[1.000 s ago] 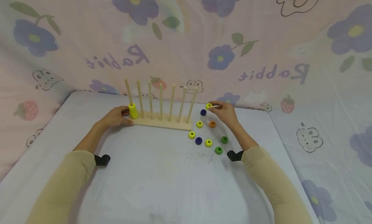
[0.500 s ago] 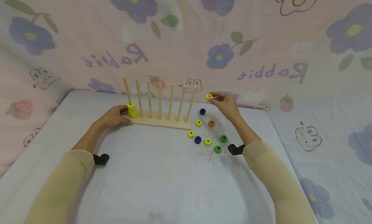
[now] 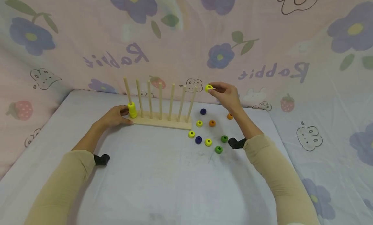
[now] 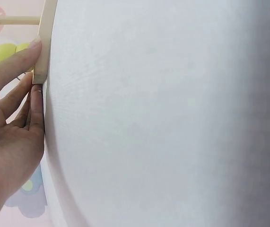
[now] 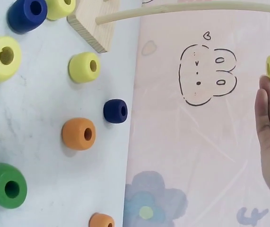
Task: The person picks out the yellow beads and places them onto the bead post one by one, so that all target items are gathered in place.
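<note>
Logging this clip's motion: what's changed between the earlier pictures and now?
The right hand raised the yellow bead it pinches; an orange bead, unseen before, now shows by the forearm. Nothing was newly gripped or released. The left hand still holds the wooden base; the yellow stack and the other loose beads stayed put.

The white table (image 3: 151, 179) carries the rack (image 3: 163, 123). Near the rack's right end lie three yellow beads (image 3: 199, 124) and two blue beads (image 3: 203, 112); farther right of the rack lie two orange beads (image 3: 212, 124) and two green beads (image 3: 219, 151).
</note>
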The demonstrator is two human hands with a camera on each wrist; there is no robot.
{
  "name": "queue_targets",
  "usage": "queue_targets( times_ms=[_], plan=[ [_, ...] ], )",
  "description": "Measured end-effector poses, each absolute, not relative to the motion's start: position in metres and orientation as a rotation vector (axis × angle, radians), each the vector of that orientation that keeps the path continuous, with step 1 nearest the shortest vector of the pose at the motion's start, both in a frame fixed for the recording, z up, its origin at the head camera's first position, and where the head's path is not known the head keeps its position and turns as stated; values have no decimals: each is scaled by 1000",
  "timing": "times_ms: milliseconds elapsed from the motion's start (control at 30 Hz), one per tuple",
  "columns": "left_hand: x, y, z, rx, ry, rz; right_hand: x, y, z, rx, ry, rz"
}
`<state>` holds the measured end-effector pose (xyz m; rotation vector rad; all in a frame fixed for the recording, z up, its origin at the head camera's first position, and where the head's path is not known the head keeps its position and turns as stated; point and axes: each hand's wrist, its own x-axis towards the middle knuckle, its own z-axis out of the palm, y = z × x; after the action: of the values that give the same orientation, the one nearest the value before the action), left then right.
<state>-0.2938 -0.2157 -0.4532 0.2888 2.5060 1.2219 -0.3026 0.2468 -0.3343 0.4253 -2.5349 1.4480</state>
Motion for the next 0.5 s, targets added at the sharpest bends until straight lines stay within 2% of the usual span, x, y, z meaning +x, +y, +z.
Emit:
queue_targets(
  times_ms=[267,500],
  plan=[
    [-294,-215,-453,293,2507,1217,-283,226,-300,545,-2471,1446],
    [-294,-214,-453,285,2509,1215,-282,215,-291,616,-2424,1478]
  ],
)
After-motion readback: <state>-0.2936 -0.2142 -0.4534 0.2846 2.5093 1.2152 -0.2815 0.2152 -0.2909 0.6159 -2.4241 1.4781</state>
